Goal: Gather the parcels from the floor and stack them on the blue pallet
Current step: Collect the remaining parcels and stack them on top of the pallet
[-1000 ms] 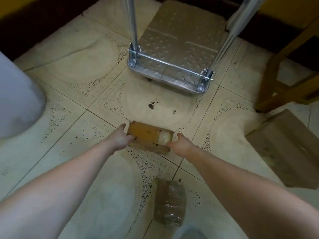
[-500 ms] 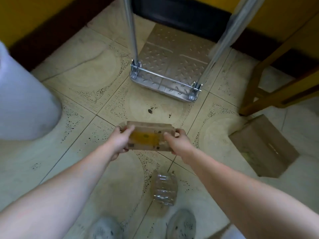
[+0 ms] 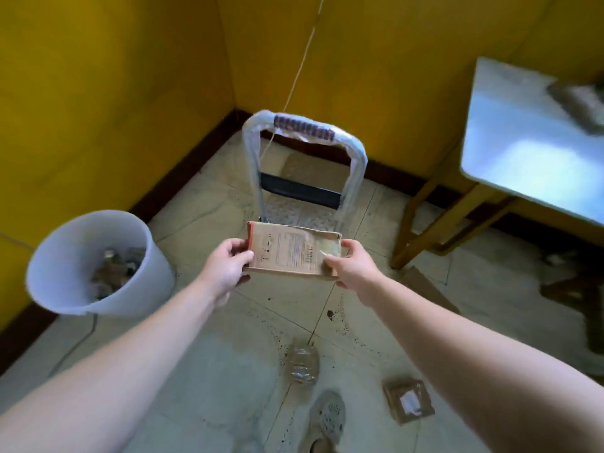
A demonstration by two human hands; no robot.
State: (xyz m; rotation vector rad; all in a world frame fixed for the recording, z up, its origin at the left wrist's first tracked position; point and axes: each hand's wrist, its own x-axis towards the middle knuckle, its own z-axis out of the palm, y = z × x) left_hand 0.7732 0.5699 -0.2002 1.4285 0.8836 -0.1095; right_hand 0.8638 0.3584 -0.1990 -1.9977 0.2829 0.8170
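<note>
I hold a flat brown cardboard parcel (image 3: 287,251) with a printed label up in front of me. My left hand (image 3: 225,268) grips its left end and my right hand (image 3: 351,263) grips its torn right end. Beyond it stands a metal platform trolley (image 3: 294,212) with a wrapped upright handle (image 3: 304,127), in the corner of the yellow walls. A wrapped clear parcel (image 3: 302,364) lies on the tiled floor near my foot, and a small brown parcel (image 3: 408,400) lies to its right. A flat cardboard piece (image 3: 425,289) rests under my right forearm.
A white bin (image 3: 65,282) with scraps inside stands at the left by the wall. A wooden table with a metal top (image 3: 523,142) fills the right. Dark items lie on the floor at far right (image 3: 575,292). My shoe (image 3: 328,416) shows at the bottom.
I have lifted the parcel off the floor to chest height and the view has tilted up, showing the trolley's handle, the bin and the table.
</note>
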